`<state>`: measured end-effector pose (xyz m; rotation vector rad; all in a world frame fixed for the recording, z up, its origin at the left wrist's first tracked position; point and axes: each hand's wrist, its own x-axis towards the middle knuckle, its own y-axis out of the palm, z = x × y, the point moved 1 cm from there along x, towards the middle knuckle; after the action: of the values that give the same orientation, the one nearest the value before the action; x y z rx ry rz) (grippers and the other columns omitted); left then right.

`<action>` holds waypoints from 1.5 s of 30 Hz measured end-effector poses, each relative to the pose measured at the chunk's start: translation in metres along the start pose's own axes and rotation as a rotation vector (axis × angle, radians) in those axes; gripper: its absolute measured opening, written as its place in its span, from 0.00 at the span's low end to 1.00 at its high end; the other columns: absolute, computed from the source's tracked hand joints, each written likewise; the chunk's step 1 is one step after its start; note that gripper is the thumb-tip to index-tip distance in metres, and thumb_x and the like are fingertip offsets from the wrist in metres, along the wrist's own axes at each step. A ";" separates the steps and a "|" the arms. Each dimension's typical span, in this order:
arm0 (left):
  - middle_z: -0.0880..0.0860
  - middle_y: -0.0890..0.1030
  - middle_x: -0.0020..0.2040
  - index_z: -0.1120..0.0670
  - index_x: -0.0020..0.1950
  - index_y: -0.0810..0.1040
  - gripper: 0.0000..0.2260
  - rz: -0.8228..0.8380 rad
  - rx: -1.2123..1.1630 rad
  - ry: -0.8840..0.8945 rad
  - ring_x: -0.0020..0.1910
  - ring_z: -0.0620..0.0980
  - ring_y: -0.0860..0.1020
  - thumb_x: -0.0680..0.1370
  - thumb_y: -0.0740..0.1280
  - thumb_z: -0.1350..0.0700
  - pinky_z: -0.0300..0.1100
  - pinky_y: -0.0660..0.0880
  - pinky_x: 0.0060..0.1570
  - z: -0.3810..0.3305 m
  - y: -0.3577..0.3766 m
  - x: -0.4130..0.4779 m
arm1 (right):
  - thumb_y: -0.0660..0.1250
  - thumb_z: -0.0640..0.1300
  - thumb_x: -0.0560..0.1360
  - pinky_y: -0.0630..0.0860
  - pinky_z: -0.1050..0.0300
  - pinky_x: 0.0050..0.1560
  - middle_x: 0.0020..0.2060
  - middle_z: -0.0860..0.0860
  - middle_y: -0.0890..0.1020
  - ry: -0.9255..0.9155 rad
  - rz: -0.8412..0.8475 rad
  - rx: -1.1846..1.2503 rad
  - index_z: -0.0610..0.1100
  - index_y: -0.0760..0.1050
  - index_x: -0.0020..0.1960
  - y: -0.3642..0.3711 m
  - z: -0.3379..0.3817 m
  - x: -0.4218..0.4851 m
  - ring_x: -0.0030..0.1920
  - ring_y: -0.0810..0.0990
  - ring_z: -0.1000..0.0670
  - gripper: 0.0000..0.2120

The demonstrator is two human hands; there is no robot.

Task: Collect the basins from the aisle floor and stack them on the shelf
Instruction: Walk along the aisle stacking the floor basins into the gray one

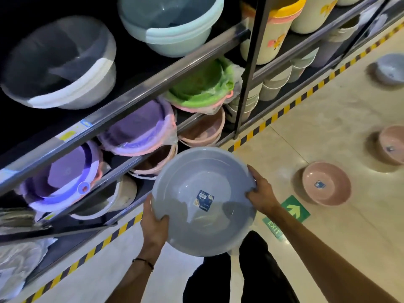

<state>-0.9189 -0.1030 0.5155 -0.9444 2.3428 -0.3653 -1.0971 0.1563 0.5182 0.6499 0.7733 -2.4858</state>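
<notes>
I hold a grey basin with a blue sticker inside, in front of the lower shelves. My left hand grips its near-left rim and my right hand grips its right rim. On the aisle floor to the right lie a pink basin, a second pink basin at the frame edge, and a grey basin farther off. The shelf on the left carries stacks of grey, pale blue, purple, green and pink basins.
A black-and-yellow striped strip runs along the shelf's base. A green arrow sign and an EXIT sticker are on the tiled floor. Cream buckets fill the shelves farther along. My dark trousers show below the basin.
</notes>
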 end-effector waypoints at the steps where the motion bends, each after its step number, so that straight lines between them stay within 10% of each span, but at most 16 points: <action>1: 0.53 0.78 0.66 0.47 0.76 0.69 0.38 0.003 0.006 0.000 0.64 0.58 0.76 0.66 0.66 0.64 0.62 0.78 0.61 0.006 0.005 0.009 | 0.62 0.43 0.62 0.70 0.51 0.67 0.72 0.45 0.75 -0.004 0.007 0.009 0.46 0.63 0.81 0.002 -0.005 0.009 0.70 0.73 0.41 0.45; 6: 0.55 0.78 0.68 0.49 0.77 0.69 0.38 0.042 0.052 0.031 0.65 0.60 0.77 0.66 0.68 0.62 0.65 0.80 0.59 0.043 0.035 0.056 | 0.64 0.39 0.60 0.75 0.68 0.58 0.60 0.59 0.80 -0.035 0.023 0.094 0.60 0.69 0.70 0.013 -0.043 0.055 0.59 0.77 0.55 0.40; 14: 0.48 0.76 0.72 0.42 0.77 0.67 0.40 0.023 0.041 -0.106 0.70 0.56 0.75 0.72 0.71 0.71 0.65 0.76 0.66 0.151 0.104 0.134 | 0.62 0.37 0.59 0.74 0.39 0.68 0.70 0.46 0.78 0.056 0.050 0.056 0.44 0.65 0.80 0.075 -0.137 0.158 0.68 0.76 0.42 0.47; 22: 0.48 0.75 0.72 0.37 0.78 0.62 0.43 -0.044 0.118 -0.166 0.63 0.50 0.76 0.73 0.62 0.74 0.46 0.76 0.59 0.297 0.188 0.216 | 0.61 0.39 0.61 0.66 0.42 0.76 0.78 0.44 0.68 0.053 0.060 0.003 0.41 0.57 0.83 0.155 -0.263 0.274 0.78 0.66 0.42 0.49; 30: 0.43 0.75 0.68 0.42 0.78 0.65 0.41 -0.082 0.107 -0.146 0.60 0.45 0.75 0.73 0.63 0.75 0.20 0.73 0.42 0.423 0.259 0.281 | 0.65 0.34 0.66 0.79 0.49 0.58 0.64 0.50 0.76 0.023 0.042 -0.031 0.47 0.60 0.80 0.219 -0.382 0.350 0.61 0.77 0.44 0.43; 36: 0.43 0.78 0.65 0.42 0.78 0.66 0.40 -0.129 0.134 -0.129 0.54 0.38 0.76 0.72 0.65 0.73 0.29 0.75 0.47 0.489 0.290 0.316 | 0.62 0.36 0.66 0.70 0.83 0.49 0.67 0.53 0.73 -0.001 0.031 0.018 0.46 0.59 0.81 0.256 -0.433 0.381 0.60 0.71 0.62 0.43; 41: 0.23 0.76 0.54 0.45 0.78 0.67 0.38 -0.176 0.192 -0.059 0.50 0.24 0.75 0.71 0.66 0.70 0.26 0.72 0.49 0.516 0.295 0.335 | 0.60 0.35 0.63 0.68 0.81 0.55 0.72 0.50 0.74 -0.075 -0.024 0.001 0.43 0.60 0.81 0.274 -0.446 0.414 0.65 0.73 0.56 0.45; 45: 0.39 0.79 0.64 0.46 0.78 0.66 0.39 -0.193 0.173 -0.026 0.59 0.42 0.78 0.71 0.65 0.73 0.46 0.78 0.62 0.520 0.297 0.350 | 0.59 0.35 0.63 0.70 0.77 0.60 0.73 0.48 0.75 -0.116 -0.043 -0.016 0.43 0.60 0.81 0.284 -0.448 0.432 0.69 0.75 0.48 0.45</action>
<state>-0.9675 -0.1554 -0.1749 -1.0857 2.1620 -0.6191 -1.1490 0.1015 -0.1623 0.4828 0.7704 -2.5280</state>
